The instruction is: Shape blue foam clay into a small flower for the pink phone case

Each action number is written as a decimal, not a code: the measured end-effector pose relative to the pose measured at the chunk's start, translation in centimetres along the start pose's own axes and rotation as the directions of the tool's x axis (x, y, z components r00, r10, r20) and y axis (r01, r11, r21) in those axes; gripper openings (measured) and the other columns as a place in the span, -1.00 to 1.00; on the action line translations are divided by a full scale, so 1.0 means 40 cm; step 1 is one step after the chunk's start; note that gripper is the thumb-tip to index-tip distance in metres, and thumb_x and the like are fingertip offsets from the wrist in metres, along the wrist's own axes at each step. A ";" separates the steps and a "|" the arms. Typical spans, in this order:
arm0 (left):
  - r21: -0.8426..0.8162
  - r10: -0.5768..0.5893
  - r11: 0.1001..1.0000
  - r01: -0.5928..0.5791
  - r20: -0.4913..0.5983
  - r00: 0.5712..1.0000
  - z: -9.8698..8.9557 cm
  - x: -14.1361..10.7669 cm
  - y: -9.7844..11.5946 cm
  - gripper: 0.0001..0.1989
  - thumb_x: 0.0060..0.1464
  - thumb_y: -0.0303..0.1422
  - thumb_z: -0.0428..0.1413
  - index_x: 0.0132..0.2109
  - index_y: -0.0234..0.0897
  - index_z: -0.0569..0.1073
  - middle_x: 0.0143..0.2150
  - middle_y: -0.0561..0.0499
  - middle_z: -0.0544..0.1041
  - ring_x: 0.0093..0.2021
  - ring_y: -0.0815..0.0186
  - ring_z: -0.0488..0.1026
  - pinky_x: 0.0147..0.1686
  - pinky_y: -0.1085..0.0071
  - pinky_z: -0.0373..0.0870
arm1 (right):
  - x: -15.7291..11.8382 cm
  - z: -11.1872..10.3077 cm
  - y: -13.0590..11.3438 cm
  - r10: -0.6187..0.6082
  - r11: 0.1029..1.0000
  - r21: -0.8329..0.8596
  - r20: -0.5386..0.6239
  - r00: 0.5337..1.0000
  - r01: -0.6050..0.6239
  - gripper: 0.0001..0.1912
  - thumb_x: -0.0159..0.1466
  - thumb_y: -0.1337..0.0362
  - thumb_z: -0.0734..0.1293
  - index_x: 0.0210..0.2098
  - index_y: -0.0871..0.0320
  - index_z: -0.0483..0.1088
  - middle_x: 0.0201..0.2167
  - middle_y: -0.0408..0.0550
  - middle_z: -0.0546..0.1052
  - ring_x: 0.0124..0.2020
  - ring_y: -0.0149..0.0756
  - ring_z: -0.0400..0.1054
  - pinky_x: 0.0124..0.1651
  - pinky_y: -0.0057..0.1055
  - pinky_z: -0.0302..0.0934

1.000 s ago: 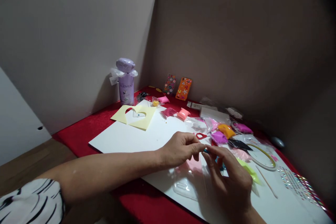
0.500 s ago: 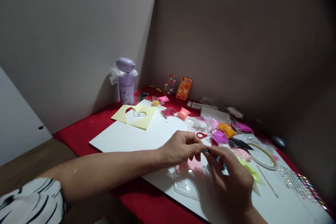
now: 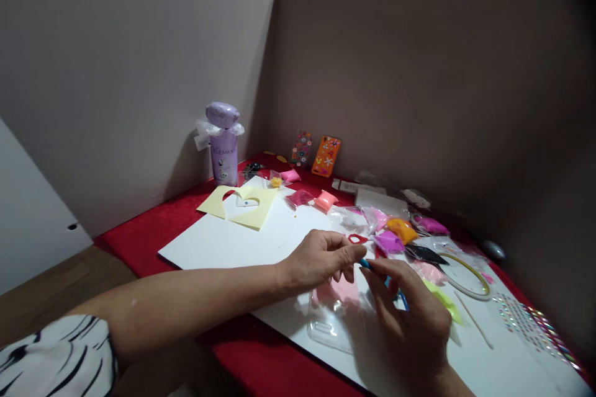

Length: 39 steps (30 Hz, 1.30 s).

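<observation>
A thin blue piece shows between the fingertips of both hands; its kind is unclear, and more blue appears behind my right fingers. My left hand has its thumb and fingers pinched at the left end of this piece. From the other side, my right hand is closed on it between thumb and index finger. Below the hands lies a clear phone case, with a pink layer over its upper part. My right hand covers the case's right side.
A white board rests on a red cloth. Yellow paper with a heart cut-out, a purple bottle and an orange phone case are farther back. Clay packets, a ring, a stick and gem stickers lie right.
My fingertips have drawn slightly apart, and more of the blue piece shows between them and behind my right fingers. The other things have stayed in place.
</observation>
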<state>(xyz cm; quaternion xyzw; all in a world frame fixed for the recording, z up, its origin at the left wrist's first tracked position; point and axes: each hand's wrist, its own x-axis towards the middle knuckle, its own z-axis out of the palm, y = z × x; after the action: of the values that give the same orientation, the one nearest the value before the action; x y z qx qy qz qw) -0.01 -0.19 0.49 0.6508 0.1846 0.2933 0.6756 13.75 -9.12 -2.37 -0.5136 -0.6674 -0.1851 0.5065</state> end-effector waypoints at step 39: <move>0.026 -0.024 0.999 0.024 0.012 1.000 0.000 0.001 -0.008 -0.63 -0.04 -0.09 0.14 -0.44 -0.38 0.41 -0.62 0.09 0.38 -0.63 0.52 0.23 -0.60 0.56 0.15 | -0.001 -0.001 0.001 -0.008 0.999 0.045 0.036 0.999 0.007 -0.80 0.18 0.45 0.31 -0.19 0.16 0.37 -0.41 -0.10 0.45 -0.47 -0.42 0.29 -0.49 -0.48 0.17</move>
<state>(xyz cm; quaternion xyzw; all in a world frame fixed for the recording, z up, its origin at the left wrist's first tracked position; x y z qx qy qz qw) 0.08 -0.15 0.18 0.6589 0.1920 0.2787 0.6718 13.80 -9.14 -2.41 -0.5027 -0.6823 -0.1626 0.5053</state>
